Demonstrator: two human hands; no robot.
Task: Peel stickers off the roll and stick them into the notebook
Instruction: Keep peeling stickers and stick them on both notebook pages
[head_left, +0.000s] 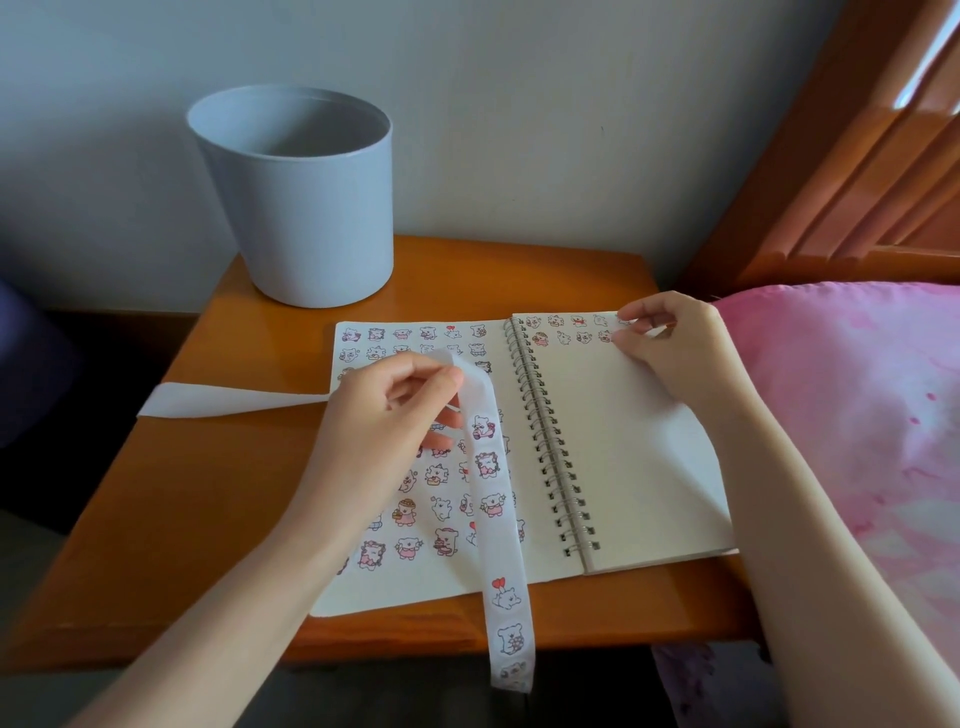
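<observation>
Right fingers (628, 318) curled, tips down on the top outer corner of the notebook (623, 467), at the end of the upper sticker row; I can't tell if they pinch a sticker or just press one flat. Right hand (670, 348) sits over the right page, forearm along the bed (857, 415) side. Left hand (374, 415) grips the sticker strip (493, 509), fingers wrapped round it over the left page. The strip folds over those fingers. Its blank tail runs left across the worktop (208, 467); its loaded part runs far to near, over the left page and past the worktop's front edge. The next sticker (483, 427) sits just below the left fingers, so from the right fingers it lies left and nearer, across the spiral binding (550, 441). My read: the right hand does the peel and must cross the binding. Open room: right page is bare below its two short rows. Left page is nearly full. Grey bin (296, 197) stands well apart at the back.
</observation>
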